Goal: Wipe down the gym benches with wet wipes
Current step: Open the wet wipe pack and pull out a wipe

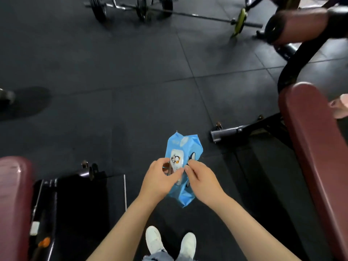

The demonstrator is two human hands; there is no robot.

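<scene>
Head view: fingers point(181, 171) of the left hand point(160, 180) and right hand point(202, 180) pinch a blue wet-wipe pack point(181, 147) at its white flap, held above the dark floor point(131, 81). Maroon bench point(308, 138) stands right; another bench point(15, 194) left.

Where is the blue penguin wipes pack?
In the head view, the wipes pack sits low in the middle, held by the left hand and right hand, above the white shoes.

Wipes pack point(181, 162) between two benches point(312, 147), barbells point(131, 6) ahead
</scene>
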